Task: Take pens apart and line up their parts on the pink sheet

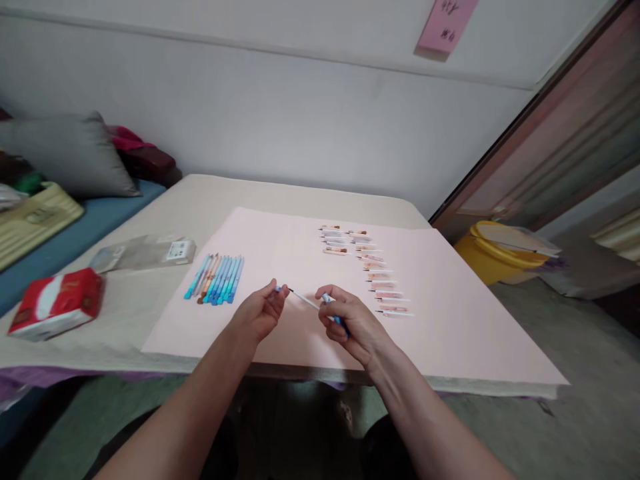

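My left hand (263,310) is closed, thumb and fingertips pinching a small pale-blue pen piece (279,289). From my right hand (350,320) a thin white pen refill (304,299) with a dark tip points toward the left fingertips. The right fingers are also wrapped round a blue pen barrel (327,298), most of it hidden by the hand. Left of my hands lies a row of pens (220,279), mostly blue with a few brownish ones. On the right, pen parts and refills (383,277) are laid out in a slanting column.
A pink sheet (450,320) covers much of the table. At left are a clear plastic bag (145,253) and a red tissue pack (57,303). A yellow bucket (493,257) stands right of the table; a wall (300,120) rises behind it.
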`<state>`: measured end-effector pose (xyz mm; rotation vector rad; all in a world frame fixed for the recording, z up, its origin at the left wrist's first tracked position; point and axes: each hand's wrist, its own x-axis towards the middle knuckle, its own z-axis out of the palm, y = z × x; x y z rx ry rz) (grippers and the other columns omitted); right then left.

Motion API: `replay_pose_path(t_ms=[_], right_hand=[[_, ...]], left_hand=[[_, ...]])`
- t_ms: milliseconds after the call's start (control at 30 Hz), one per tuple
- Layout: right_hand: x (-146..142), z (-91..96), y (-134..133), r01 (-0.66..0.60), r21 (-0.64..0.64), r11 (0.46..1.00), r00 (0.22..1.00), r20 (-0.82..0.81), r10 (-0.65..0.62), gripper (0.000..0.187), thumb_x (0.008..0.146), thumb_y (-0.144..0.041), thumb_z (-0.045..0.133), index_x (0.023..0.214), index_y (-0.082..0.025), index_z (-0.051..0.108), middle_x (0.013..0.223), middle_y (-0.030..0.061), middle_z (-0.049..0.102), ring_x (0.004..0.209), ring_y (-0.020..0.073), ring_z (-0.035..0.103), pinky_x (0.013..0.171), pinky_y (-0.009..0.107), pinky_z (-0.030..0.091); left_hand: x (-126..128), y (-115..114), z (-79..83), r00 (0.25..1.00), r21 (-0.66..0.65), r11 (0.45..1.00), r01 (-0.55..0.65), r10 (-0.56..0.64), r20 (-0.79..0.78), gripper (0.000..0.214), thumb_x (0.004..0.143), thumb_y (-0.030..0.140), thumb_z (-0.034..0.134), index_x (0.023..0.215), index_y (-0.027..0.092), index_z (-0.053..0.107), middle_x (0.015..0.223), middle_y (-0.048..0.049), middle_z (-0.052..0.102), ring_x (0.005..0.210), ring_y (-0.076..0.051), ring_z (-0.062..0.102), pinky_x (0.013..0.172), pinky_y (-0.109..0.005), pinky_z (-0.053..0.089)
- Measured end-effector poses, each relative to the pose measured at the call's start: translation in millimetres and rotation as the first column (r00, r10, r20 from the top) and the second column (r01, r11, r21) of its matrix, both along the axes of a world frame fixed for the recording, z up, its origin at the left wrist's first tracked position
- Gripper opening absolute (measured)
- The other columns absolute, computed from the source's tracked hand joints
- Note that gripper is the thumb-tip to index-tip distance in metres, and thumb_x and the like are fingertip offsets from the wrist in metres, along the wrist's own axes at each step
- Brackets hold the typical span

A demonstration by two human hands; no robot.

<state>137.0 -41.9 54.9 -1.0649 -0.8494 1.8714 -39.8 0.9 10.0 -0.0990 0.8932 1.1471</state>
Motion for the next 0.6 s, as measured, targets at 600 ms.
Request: replay_pose_path(t_ms=[600], right_hand=[[2.8,-9.5,6.7,-0.074,0.166,0.983,0.967,0.255,0.030,0.028,0.060,-0.012,0.051,0.088,-0.020,0.053,0.049,-0.0064,0.053,0.032,0.0039,0.024,0.033,0.018,0.011]], left_hand=[[7.8,-14.3,-3.1,0.945,0.117,0.945,0.307,-0.288,-0.157,0.008,0.077,0.017,0.061,0.081,0.011,0.059,0.068,-0.0027,0.062,0.051,-0.007,0.056,0.045,-0.018,0.046]])
